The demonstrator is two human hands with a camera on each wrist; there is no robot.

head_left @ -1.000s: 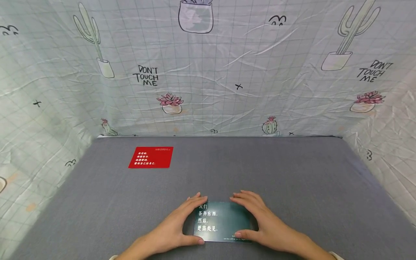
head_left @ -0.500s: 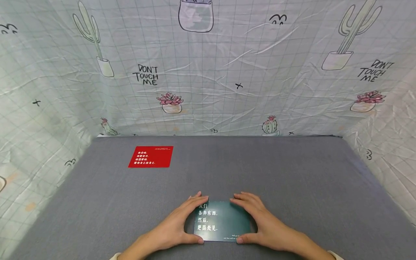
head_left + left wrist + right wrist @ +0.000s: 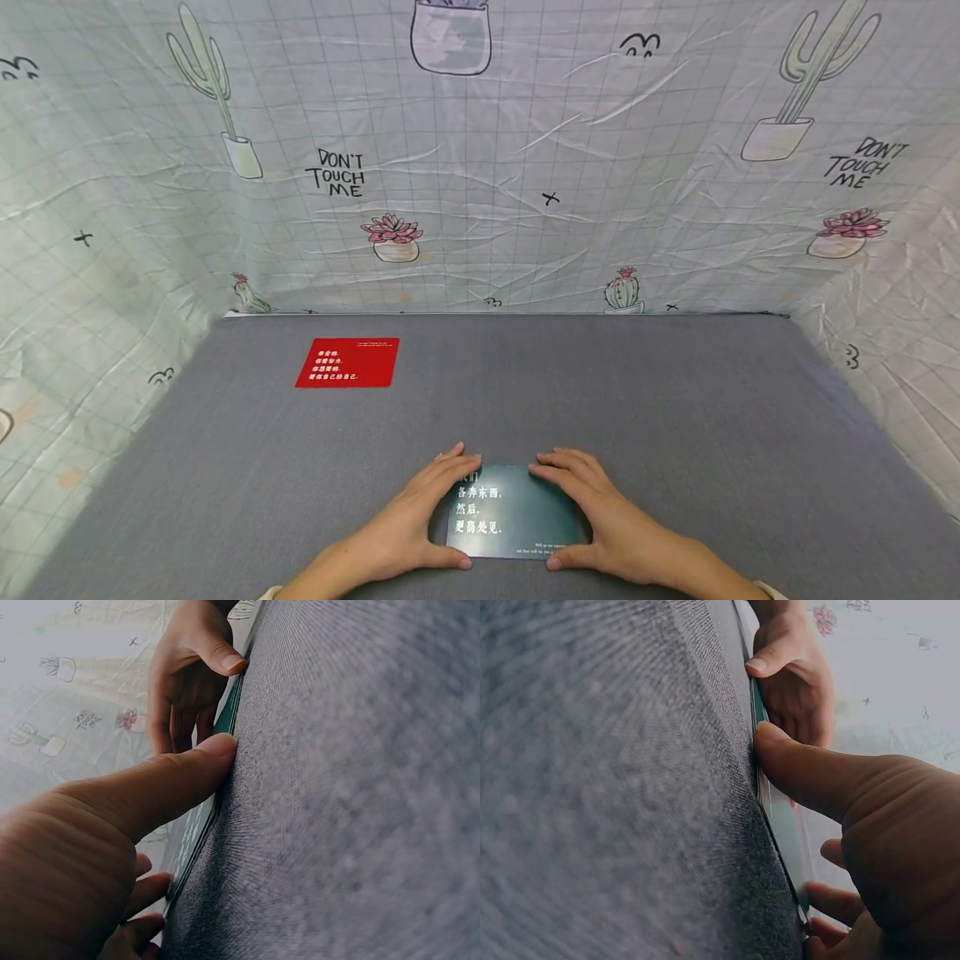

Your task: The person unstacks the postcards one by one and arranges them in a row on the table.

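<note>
A dark teal postcard with white lettering lies flat at the front middle of the table. My left hand spans its left end, thumb at the near edge and fingers at the far edge. On the other end my right hand grips the same two edges the same way. Both wrist views show the thumbs along the near edge, low against the cloth; the left wrist view shows the postcard's thin edge between them. The corners under the fingertips are hidden.
Farther back on the left, a red postcard with white lettering lies flat on the grey tabletop. A pale curtain printed with cacti hangs behind the table's back edge and along both sides.
My right thumb has slid off the postcard's face down to its near edge. The postcard and the left hand are almost unmoved.
</note>
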